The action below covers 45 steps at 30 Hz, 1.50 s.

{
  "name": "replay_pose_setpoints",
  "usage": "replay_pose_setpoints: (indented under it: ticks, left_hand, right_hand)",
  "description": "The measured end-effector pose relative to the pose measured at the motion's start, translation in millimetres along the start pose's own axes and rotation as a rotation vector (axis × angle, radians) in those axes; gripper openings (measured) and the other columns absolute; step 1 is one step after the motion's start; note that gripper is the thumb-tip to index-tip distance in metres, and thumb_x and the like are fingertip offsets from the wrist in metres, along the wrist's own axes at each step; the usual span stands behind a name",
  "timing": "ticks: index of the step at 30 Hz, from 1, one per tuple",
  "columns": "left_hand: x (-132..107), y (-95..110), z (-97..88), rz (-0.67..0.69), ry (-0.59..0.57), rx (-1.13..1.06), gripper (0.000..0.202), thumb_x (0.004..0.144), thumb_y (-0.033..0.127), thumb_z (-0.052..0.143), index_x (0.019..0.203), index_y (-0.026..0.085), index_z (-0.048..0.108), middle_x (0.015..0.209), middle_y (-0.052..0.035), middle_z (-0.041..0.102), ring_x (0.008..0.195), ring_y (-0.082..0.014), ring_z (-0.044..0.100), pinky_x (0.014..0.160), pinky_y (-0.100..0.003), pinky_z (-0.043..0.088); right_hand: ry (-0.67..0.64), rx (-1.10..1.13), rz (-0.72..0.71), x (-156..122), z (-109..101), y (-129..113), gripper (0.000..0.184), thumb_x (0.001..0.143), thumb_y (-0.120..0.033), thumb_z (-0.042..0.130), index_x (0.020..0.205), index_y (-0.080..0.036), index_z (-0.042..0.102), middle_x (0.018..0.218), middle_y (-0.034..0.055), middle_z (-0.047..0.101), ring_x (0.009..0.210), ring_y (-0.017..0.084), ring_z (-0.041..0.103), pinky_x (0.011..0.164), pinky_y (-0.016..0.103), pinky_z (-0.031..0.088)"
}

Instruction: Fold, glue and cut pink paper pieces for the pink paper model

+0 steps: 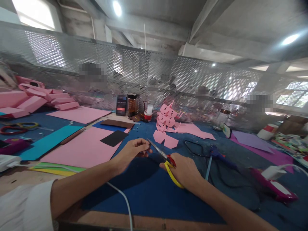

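My right hand (pixel 184 170) grips scissors (pixel 166 157) with yellow and red handles, their blades pointing up and left toward my left hand (pixel 133 150). The fingers of my left hand are curled in a pinch at the blade tips; what they hold is too small and dark to name. Both hands hover over the blue table cover (pixel 149 189). Just beyond the blade tips lie pink cut paper shapes (pixel 166 138), and behind them a pile of pink folded pieces (pixel 168 120).
Large pink sheets (pixel 81 149), a black card (pixel 113 138), teal and green sheets lie left. Pink boxes (pixel 36 99) are stacked far left. Jars (pixel 132 104) and a cup stand by the perforated metal screen (pixel 154 73). Glue guns (pixel 216 154) and cables lie right; purple paper (pixel 255 141) beyond.
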State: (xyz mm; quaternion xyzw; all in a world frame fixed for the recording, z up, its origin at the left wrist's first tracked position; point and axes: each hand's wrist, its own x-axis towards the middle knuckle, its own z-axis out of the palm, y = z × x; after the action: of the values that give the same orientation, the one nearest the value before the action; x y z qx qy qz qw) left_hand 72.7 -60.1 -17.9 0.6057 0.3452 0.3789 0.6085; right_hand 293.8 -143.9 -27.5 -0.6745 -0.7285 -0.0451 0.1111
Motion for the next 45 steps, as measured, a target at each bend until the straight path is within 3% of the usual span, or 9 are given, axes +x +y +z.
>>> replay_pose_setpoints:
  ticks: [5,19,30,38,45]
  left_hand:
    - [-1.5,2.4,0.3,0.029,0.019,-0.022,0.02,0.082,0.037,0.068,0.087,0.017,0.065,0.085,-0.0041,0.071,0.071,-0.0142,0.06,0.071,-0.028,0.046]
    - [1.0,-4.0,-2.4,0.049,-0.011,-0.029,0.015,0.087,0.031,0.064,0.093,0.017,0.062,0.09,-0.0056,0.073,0.073,-0.0137,0.06,0.071,-0.027,0.046]
    - [0.9,0.0,-1.1,0.052,-0.02,0.003,0.016,0.086,0.031,0.063,0.093,0.017,0.063,0.09,-0.0054,0.073,0.074,-0.0145,0.061,0.071,-0.028,0.045]
    - [1.7,-1.2,-1.0,0.039,-0.012,0.015,0.016,0.084,0.032,0.065,0.091,0.017,0.063,0.09,-0.0052,0.073,0.074,-0.0146,0.06,0.072,-0.028,0.045]
    - [0.6,-1.3,-1.4,0.037,-0.01,0.024,0.016,0.084,0.033,0.065,0.087,0.018,0.062,0.09,-0.0054,0.074,0.073,-0.0146,0.06,0.071,-0.028,0.045]
  right_hand:
    - [0.055,0.015,-0.012,-0.1,2.3,2.0,0.049,0.089,-0.07,0.049,0.089,-0.021,0.057,0.085,0.0029,0.069,0.071,0.024,0.069,0.055,0.03,0.02]
    - [0.059,0.002,-0.028,1.2,7.0,2.7,0.052,0.087,-0.071,0.051,0.092,-0.02,0.056,0.088,0.0038,0.069,0.074,0.025,0.069,0.055,0.029,0.023]
    - [0.011,0.023,-0.007,0.1,2.9,0.5,0.049,0.089,-0.07,0.049,0.084,-0.022,0.054,0.075,0.0018,0.065,0.074,0.023,0.068,0.055,0.029,0.021]
    - [0.044,-0.006,-0.026,-0.4,4.3,2.5,0.053,0.092,-0.071,0.039,0.078,-0.022,0.052,0.07,0.0011,0.063,0.068,0.021,0.066,0.055,0.031,0.015]
    - [0.049,-0.025,-0.028,-0.1,5.8,3.3,0.052,0.092,-0.071,0.041,0.078,-0.022,0.053,0.07,0.0006,0.063,0.066,0.021,0.065,0.054,0.031,0.015]
